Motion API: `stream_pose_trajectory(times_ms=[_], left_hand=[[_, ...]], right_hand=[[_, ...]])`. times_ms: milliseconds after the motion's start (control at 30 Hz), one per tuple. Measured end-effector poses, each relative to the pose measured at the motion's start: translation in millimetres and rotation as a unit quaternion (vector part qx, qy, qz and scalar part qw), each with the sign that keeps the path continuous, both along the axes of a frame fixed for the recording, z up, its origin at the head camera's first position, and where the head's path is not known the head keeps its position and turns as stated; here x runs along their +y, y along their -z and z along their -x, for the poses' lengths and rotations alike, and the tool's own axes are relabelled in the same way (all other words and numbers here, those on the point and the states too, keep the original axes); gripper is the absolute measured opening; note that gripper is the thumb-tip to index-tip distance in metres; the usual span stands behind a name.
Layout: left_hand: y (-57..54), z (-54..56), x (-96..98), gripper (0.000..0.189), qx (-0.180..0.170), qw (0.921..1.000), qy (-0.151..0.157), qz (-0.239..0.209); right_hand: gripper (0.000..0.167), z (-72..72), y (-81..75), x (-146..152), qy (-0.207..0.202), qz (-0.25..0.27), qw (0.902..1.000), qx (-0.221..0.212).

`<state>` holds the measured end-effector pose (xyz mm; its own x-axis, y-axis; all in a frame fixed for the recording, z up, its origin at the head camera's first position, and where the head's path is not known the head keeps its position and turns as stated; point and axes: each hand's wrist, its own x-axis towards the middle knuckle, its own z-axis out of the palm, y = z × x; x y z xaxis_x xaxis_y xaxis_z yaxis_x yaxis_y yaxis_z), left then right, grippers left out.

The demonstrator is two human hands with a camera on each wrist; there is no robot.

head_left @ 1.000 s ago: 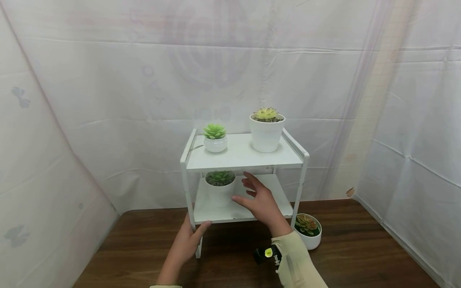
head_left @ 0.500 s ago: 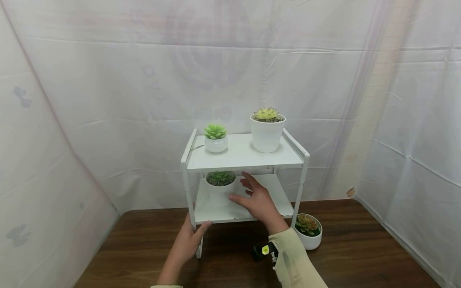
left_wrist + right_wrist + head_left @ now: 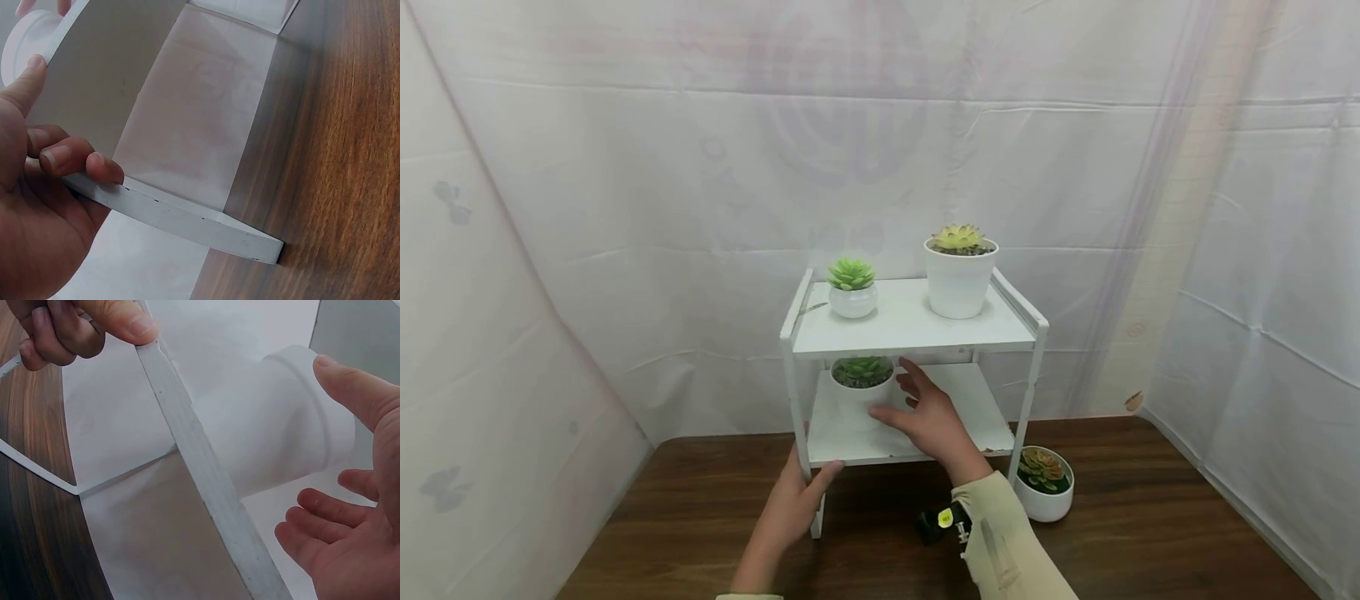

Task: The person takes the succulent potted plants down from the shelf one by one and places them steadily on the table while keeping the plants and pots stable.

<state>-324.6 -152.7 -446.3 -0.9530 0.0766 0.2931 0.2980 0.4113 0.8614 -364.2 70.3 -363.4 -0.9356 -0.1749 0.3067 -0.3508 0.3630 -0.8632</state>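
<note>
A white two-tier shelf point(image 3: 904, 332) stands on the wooden table. My left hand point(image 3: 788, 503) grips its front left post at the lower board, with the thumb over the board's front edge. In the left wrist view, the left hand's fingers point(image 3: 65, 155) curl round the white post point(image 3: 187, 219). On the lower board, at the left, sits a white pot point(image 3: 852, 403) with a dark green succulent point(image 3: 862, 367). My right hand point(image 3: 931, 418) reaches in beside this pot. In the right wrist view, its thumb point(image 3: 350, 387) overlaps the pot's rim and its fingers are spread loosely below.
The top board carries a small round pot point(image 3: 853, 302) with a bright green succulent and a taller white pot point(image 3: 958, 285) with a yellowish one. A low white bowl point(image 3: 1047, 503) with a reddish succulent stands by the shelf's right leg. White cloth point(image 3: 700, 208) hangs behind.
My right hand has moved slightly left, closer to the pot on the lower board. The left hand keeps its grip on the shelf. No pot has visibly shifted on the boards.
</note>
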Motion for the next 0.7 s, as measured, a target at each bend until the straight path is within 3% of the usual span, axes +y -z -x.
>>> stream_pose_trajectory(times_ms=[467, 700], left_hand=[[1.2, 1.2, 0.5, 0.086, -0.001, 0.9999, -0.001, -0.010], [1.0, 0.9, 0.7, 0.083, 0.005, 0.9999, 0.003, -0.014]], right_hand=[[0.102, 4.4, -0.7, -10.8, -0.019, 0.022, 0.9996, -0.005], [0.109, 7.8, -0.8, -16.6, -0.017, 0.029, 0.9990, -0.029]])
